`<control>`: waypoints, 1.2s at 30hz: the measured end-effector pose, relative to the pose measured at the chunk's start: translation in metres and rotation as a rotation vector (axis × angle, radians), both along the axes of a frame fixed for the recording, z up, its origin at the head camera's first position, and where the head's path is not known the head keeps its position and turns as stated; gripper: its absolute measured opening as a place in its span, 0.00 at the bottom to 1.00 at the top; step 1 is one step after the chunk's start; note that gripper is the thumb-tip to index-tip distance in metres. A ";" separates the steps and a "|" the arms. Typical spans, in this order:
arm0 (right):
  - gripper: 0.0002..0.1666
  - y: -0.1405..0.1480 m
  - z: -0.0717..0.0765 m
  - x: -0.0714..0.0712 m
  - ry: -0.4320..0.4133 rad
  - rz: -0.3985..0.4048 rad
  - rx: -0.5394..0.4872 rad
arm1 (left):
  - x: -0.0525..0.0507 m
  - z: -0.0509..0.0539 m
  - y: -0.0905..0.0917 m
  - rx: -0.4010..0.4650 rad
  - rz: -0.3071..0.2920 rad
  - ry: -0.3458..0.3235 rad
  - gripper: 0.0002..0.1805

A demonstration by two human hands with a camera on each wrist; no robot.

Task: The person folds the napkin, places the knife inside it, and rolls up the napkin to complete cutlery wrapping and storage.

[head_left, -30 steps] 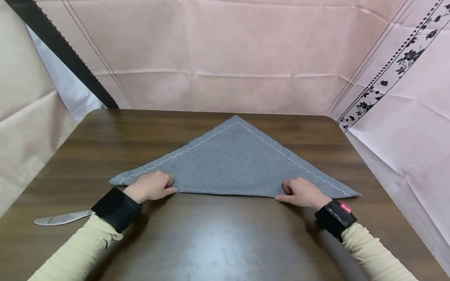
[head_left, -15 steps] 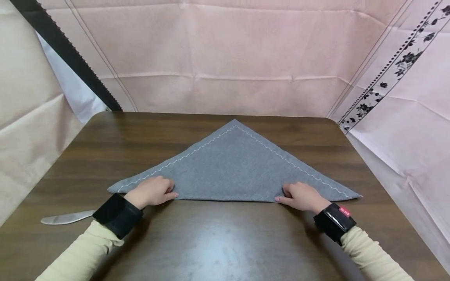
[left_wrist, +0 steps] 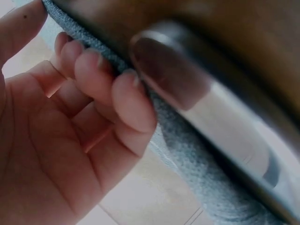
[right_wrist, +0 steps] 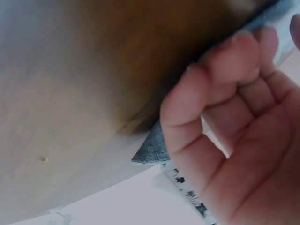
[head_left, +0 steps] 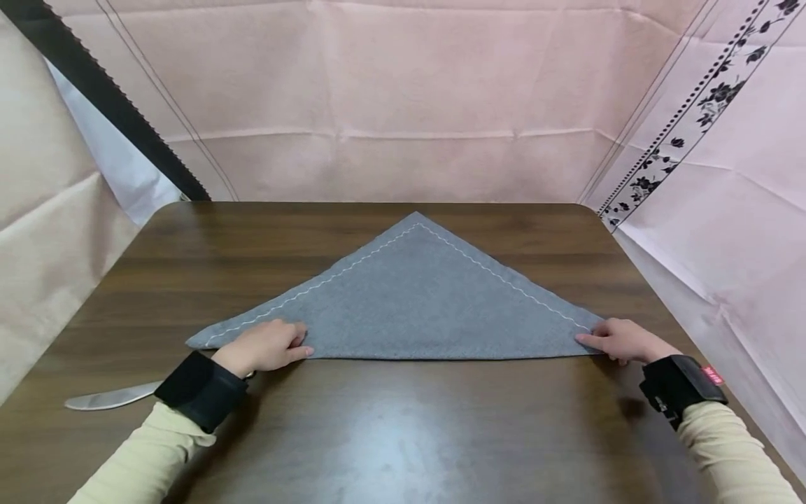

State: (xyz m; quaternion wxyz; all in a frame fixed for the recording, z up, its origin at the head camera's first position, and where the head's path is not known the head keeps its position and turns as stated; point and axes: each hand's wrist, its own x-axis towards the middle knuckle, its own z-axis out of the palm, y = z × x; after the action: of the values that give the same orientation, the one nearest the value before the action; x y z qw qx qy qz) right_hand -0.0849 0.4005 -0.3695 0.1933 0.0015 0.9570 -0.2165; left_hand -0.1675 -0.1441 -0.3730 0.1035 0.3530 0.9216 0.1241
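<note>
A grey cloth (head_left: 409, 301) with white stitching lies as a triangle, its point away from the person and its long side near. The left hand (head_left: 267, 344) grips that side left of the middle, thumb at the edge. At the right corner the right hand (head_left: 626, 340) holds the cloth between thumb and curled fingers, covering the tip. Curled fingers of the left hand (left_wrist: 70, 131) meet the cloth (left_wrist: 187, 154) in the left wrist view. In the right wrist view a cloth corner (right_wrist: 152, 147) shows beside the bent fingers of the right hand (right_wrist: 239, 122).
A metal blade (head_left: 110, 397) lies on the brown table (head_left: 390, 427) at the left, partly hidden by the left wristband (head_left: 201, 390). Close up, a shiny metal piece (left_wrist: 211, 117) runs beside the cloth. Pale sheets (head_left: 415, 84) hang or lie beyond the table.
The right hand has moved right along the near edge to the cloth's right corner. The left hand keeps its place on the edge, and the triangle looks the same.
</note>
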 end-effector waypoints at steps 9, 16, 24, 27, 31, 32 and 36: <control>0.26 0.014 0.002 -0.006 -0.130 -0.065 -0.101 | -0.017 -0.004 -0.028 0.064 0.034 -0.072 0.18; 0.26 0.019 -0.001 -0.007 -0.144 -0.081 -0.119 | -0.033 0.002 -0.067 0.059 0.104 -0.128 0.18; 0.26 0.019 -0.002 -0.005 -0.147 -0.077 -0.111 | -0.036 0.002 -0.069 0.075 0.112 -0.120 0.17; 0.25 0.020 -0.003 -0.005 -0.115 -0.040 -0.082 | -0.032 0.001 -0.069 0.078 0.126 -0.127 0.17; 0.25 0.017 -0.004 -0.006 -0.091 -0.014 -0.044 | -0.028 -0.003 -0.072 0.077 0.135 -0.120 0.17; 0.25 0.015 -0.004 -0.006 -0.088 -0.008 -0.040 | -0.027 -0.004 -0.074 0.075 0.135 -0.113 0.18; 0.25 0.010 -0.004 -0.006 -0.097 -0.005 -0.023 | -0.024 -0.006 -0.077 0.070 0.143 -0.105 0.18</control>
State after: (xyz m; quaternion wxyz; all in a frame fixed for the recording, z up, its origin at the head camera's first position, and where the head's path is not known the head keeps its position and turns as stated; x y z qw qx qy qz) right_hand -0.0910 0.4109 -0.3732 0.2387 0.0123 0.9440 -0.2275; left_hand -0.1911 -0.2214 -0.3787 0.1301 0.2826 0.9329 0.1816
